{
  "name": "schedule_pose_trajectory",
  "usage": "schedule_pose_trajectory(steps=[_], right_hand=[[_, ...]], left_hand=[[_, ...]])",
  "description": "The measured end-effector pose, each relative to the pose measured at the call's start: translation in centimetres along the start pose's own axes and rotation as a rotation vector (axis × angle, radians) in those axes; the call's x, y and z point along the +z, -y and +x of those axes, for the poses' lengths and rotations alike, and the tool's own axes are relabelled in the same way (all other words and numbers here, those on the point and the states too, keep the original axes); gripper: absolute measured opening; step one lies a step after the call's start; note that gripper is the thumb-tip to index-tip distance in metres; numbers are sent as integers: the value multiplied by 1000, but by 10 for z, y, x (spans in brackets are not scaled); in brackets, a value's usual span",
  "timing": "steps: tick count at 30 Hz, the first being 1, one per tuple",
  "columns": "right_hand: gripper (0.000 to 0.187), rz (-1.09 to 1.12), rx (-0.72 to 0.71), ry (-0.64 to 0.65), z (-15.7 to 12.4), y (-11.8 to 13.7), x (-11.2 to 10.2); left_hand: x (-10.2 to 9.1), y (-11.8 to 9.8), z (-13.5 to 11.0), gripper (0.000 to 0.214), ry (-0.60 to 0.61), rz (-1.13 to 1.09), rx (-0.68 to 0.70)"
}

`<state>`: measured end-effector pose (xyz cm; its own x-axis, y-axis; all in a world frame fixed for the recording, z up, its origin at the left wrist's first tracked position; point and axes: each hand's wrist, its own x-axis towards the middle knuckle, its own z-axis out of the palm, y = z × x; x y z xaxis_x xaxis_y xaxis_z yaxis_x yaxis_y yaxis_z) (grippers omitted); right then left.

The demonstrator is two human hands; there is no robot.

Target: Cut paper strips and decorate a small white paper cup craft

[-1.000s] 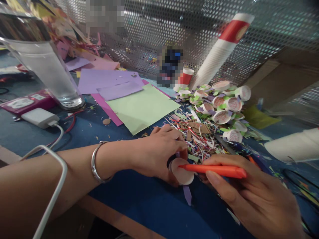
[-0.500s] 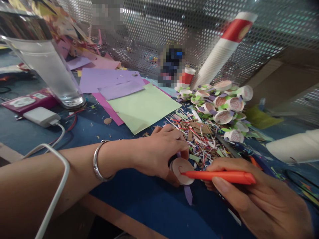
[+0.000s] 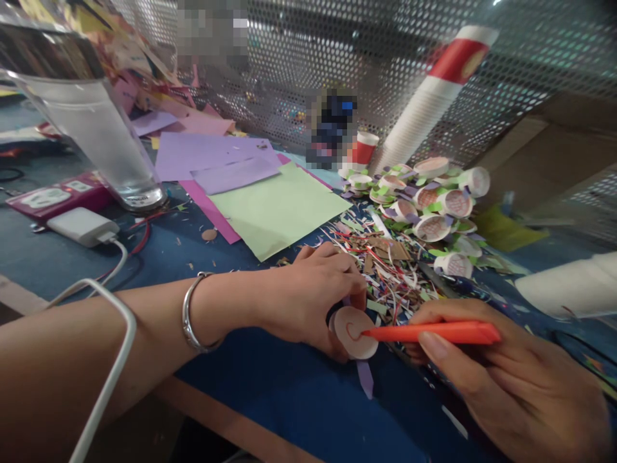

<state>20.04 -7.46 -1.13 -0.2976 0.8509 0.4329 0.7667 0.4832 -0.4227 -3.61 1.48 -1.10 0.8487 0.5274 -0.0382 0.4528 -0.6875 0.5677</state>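
Observation:
My left hand (image 3: 313, 299) is closed around the edge of a small round white paper piece (image 3: 348, 344), the cut-off bottom of a paper cup by its look. A purple paper strip (image 3: 365, 379) sticks out from its lower side. In my right hand (image 3: 486, 379) is a red-orange marker (image 3: 443, 332), gripped between thumb and fingers. Its tip touches the flat round face, where a curved red line shows. Similar round pieces (image 3: 432, 227) with red markings and green and purple strips lie heaped behind my right hand.
Paper scraps (image 3: 390, 263) cover the table beyond my hands. Green paper (image 3: 279, 209) and purple sheets (image 3: 207, 154) lie behind my left hand. A glass bottle (image 3: 96, 135), a white charger (image 3: 83, 226) with its cable, and stacked paper cups (image 3: 419, 109) stand around.
The marker tip has moved slightly right across the round face, and the red line has grown into a longer curve. My right hand shifted a little with it; my left hand keeps its hold.

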Motion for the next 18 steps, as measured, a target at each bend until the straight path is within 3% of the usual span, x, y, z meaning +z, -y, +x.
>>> schedule_pose_trajectory(steps=[3,11,18], right_hand=[[11,-16,18,-47,0,1,2],[8,-48,-61,-11,2,-3,3],[9,16,19,-57,-1,4,12]], left_hand=[[0,0,0,45,-3,-2,7],[0,0,0,45,-3,-5,18],[0,-1,0,46,-12,-5,13]])
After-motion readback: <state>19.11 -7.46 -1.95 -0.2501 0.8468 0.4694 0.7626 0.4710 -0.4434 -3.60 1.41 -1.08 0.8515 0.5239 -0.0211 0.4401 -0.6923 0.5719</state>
